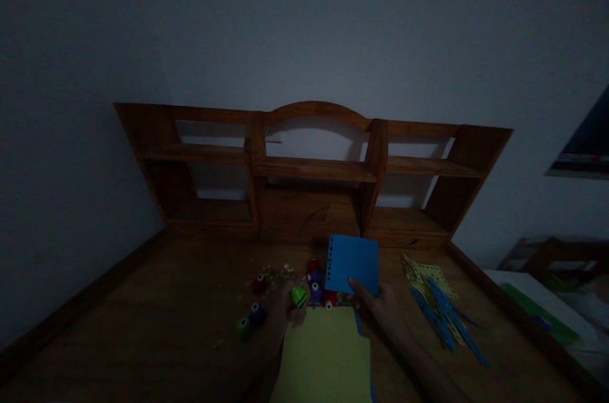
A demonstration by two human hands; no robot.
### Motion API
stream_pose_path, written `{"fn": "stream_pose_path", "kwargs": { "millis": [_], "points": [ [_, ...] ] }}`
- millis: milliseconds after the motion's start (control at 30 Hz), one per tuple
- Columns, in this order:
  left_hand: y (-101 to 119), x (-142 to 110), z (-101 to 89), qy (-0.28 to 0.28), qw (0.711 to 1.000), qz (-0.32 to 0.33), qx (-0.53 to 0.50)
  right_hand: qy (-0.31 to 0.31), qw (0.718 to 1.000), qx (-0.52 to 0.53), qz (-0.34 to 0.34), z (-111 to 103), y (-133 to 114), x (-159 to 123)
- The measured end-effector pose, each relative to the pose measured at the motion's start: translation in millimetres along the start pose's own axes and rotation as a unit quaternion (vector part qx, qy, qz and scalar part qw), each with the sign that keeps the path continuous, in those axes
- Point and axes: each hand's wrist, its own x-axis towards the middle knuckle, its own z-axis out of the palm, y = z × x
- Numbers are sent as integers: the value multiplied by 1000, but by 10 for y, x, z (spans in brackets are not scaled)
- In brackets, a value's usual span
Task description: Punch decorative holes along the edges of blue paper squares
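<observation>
In my left hand (288, 308) is a small green craft punch (299, 296), with the fingers closed round it. My right hand (379, 303) pinches the lower edge of a blue paper sheet (353, 262), thumb on its front. Small holes run down the sheet's left edge. Purple punches (316, 291) and a red punch (329, 299) lie between my hands, partly behind the sheet. Yellow paper sheets (328, 352) with blue edges under them lie in front of me. Left of my left hand are another red punch (259, 284), a dark punch (257, 313) and another green punch (243, 326).
Yellow paper bits (276, 273) are scattered on the wooden desk (190, 314). Perforated yellow paper (435, 277) and blue paper strips (442, 311) lie at the right. A wooden shelf unit (314, 168) stands along the back against the wall. The room is dim.
</observation>
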Motion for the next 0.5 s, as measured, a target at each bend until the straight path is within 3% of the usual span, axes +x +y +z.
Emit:
{"fn": "stream_pose_path", "kwargs": {
  "millis": [267,500],
  "points": [
    [182,-199,211,3,1000,8,16,-7,1000,27,-13,-18,39,36],
    [174,-196,173,7,1000,21,12,-28,999,16,-39,26,38,-7]
  ]
}}
